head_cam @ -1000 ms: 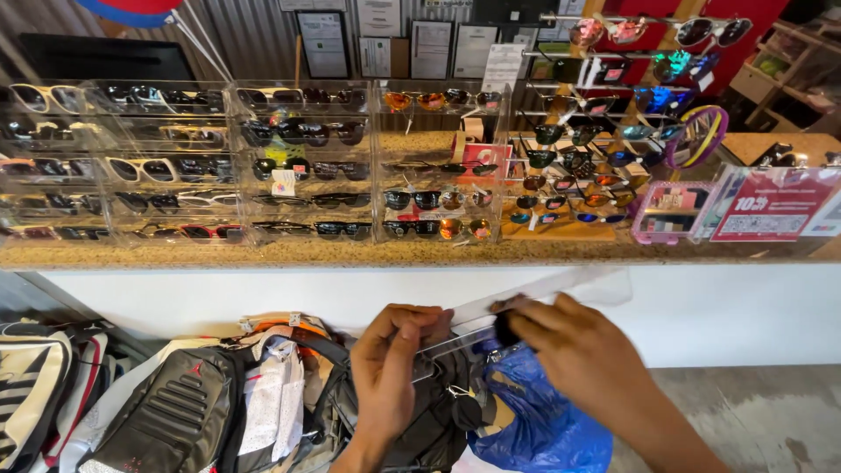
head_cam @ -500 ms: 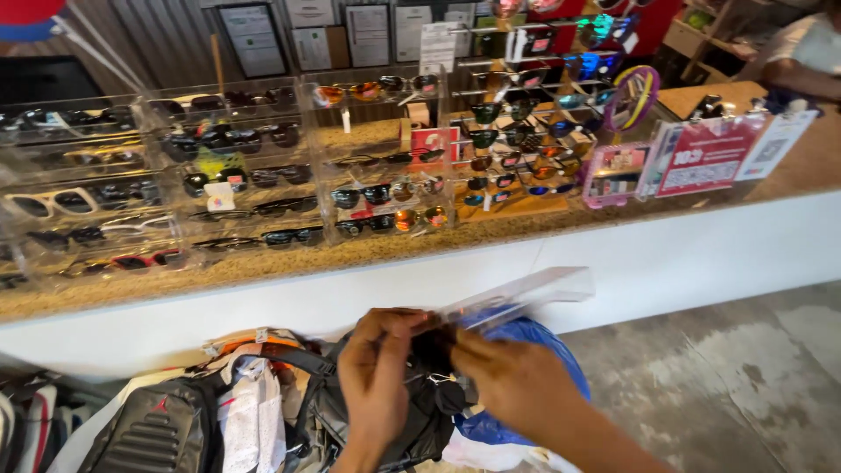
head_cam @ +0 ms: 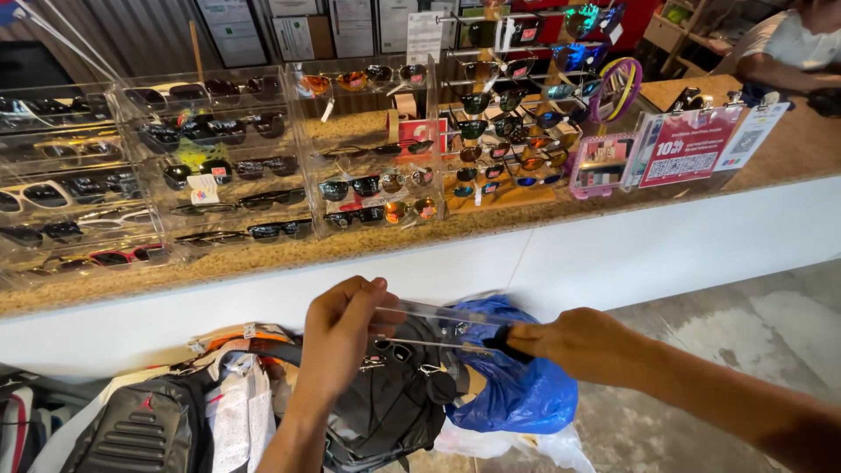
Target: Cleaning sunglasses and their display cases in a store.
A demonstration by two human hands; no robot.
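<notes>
My left hand (head_cam: 337, 337) pinches the left end of a clear plastic sleeve (head_cam: 434, 326) held flat in front of me. My right hand (head_cam: 574, 343) grips its right end together with a small dark object (head_cam: 510, 337) at the fingertips. What lies inside the sleeve cannot be made out. Both hands hover above a dark grey backpack (head_cam: 394, 407) and a blue plastic bag (head_cam: 517, 385) on the floor by a white counter wall (head_cam: 613, 254).
A speckled countertop (head_cam: 289, 254) carries clear racks of sunglasses (head_cam: 219, 166), a stand of mirrored sunglasses (head_cam: 517, 114) and a red sign (head_cam: 688, 144). Another person (head_cam: 788, 52) leans at the far right. More bags (head_cam: 131, 420) lie at lower left; concrete floor (head_cam: 745, 324) is at right.
My view has swung right and tilted. The sleeve has dropped from tilted to nearly level, and my hands have moved apart toward its two ends.
</notes>
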